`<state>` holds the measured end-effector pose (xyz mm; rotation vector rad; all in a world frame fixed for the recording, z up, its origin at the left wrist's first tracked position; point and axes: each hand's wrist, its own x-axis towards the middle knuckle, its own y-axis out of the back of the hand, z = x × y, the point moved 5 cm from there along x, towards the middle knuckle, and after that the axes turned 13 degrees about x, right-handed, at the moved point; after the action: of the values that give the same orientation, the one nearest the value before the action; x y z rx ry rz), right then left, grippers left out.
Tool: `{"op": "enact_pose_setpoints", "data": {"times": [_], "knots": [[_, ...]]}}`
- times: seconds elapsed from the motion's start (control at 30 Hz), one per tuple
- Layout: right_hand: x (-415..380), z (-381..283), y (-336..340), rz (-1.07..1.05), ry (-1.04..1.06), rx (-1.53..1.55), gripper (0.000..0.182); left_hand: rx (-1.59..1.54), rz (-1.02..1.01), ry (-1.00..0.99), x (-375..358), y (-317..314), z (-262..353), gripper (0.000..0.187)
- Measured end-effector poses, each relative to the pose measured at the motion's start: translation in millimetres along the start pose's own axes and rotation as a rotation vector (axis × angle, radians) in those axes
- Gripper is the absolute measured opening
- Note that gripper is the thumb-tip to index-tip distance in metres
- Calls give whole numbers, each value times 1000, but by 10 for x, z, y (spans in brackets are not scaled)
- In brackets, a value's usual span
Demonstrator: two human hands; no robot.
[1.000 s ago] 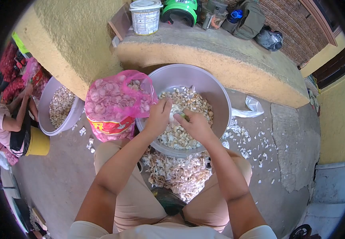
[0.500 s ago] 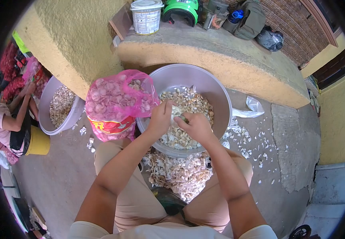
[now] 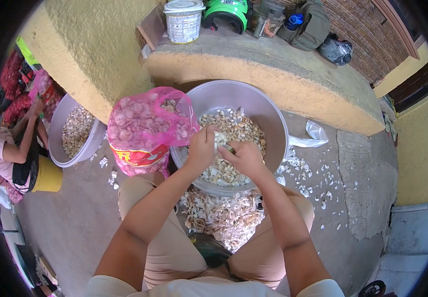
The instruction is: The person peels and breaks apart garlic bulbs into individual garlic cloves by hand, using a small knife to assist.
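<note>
A whitish garlic bulb (image 3: 220,139) is held over a big grey-lilac basin (image 3: 282,116). My left hand (image 3: 202,148) is closed round the bulb's left side. My right hand (image 3: 244,157) is closed close against the bulb, its thumb and fingers pinching a small dark greenish object, mostly hidden, whose kind I cannot make out. Loose garlic cloves (image 3: 238,127) cover the basin's bottom below both hands. Left of the basin, touching it, stands a pink mesh bag (image 3: 137,123) full of garlic bulbs. Papery garlic skins (image 3: 224,215) are heaped between my legs, in front of the basin.
At the left, a seated person (image 3: 13,151) works beside another basin (image 3: 55,143) of garlic and a yellow bucket (image 3: 48,175). A raised ledge (image 3: 263,74) behind my basin bears a white bucket (image 3: 183,24), green helmet (image 3: 226,12) and backpack (image 3: 307,27). Skin scraps litter the floor.
My hands stay together at the garlic bulb, with only a slight shift of the fingers. The whole view has moved a few pixels. At the left, the other person's hands have shifted slightly.
</note>
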<state>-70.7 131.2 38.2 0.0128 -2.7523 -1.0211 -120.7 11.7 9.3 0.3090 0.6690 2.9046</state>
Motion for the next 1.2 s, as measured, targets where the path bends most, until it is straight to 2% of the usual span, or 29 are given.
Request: {"op": "enact_pose_setpoints", "data": {"times": [0.2,0.27,0.3,0.37,0.47,0.57,0.7,0.8,0.9,1.0,1.2], "knots": [[-8,-14,-65,-72,26,16,37,24,16,53,20,-36,-121,31],[-78,-128,-128,-170,87,45,37,-198,-39,299,169,7,-350,30],[-80,-106,-122,-174,25,69,37,-311,-65,423,202,35,-373,30],[-71,-49,-93,-179,-93,113,38,-419,-77,408,157,58,-259,28],[23,65,141,-26,-207,321,42,-513,-170,405,97,-1,-126,31],[39,19,154,-40,-138,225,47,-520,-289,383,79,9,-46,31],[39,-47,156,-111,-186,252,50,-474,-414,333,97,-13,-40,29],[38,-108,159,-191,-207,220,50,-323,-396,247,102,23,-29,29],[22,-144,148,-199,-206,252,48,-297,-358,221,90,18,-22,28],[10,-94,92,-181,-193,255,45,-292,-287,229,76,20,-49,27],[11,-149,30,-192,-196,216,39,-123,-64,76,91,78,-45,25]]}}
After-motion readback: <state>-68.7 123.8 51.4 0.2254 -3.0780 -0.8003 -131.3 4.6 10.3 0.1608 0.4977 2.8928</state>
